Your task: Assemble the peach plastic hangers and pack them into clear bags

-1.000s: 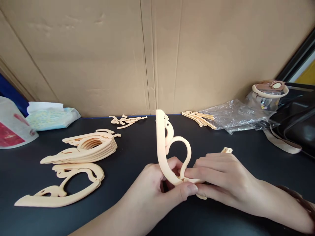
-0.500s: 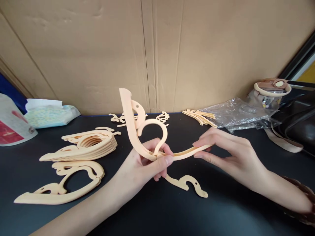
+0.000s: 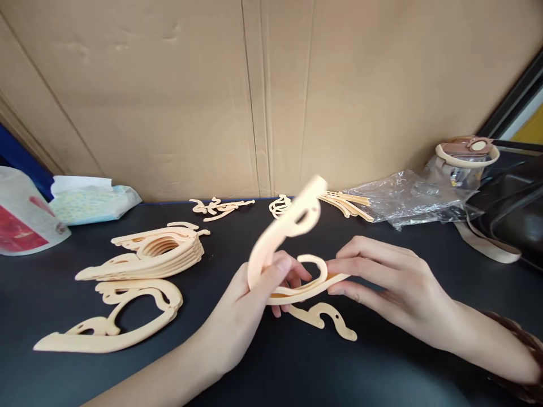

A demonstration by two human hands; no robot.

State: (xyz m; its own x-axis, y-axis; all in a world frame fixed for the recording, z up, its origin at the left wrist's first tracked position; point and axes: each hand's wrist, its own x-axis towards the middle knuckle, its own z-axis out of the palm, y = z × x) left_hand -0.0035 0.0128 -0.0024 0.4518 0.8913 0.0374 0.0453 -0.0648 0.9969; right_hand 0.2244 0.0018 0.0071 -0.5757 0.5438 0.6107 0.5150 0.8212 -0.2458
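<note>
Two bare hands on one cream folding hanger, at the centre of the frame.
The left hand [image 3: 248,302] grips the hanger [image 3: 268,243] near its joint, thumb pressed over the plastic, one arm slanting toward the upper right; the right hand [image 3: 388,277] pinches the other arm's tip between thumb and fingers. Just below them, a loose hook [image 3: 313,318] lies on the black table [image 3: 237,373]; at left sit stacked hangers [image 3: 169,264].
</note>
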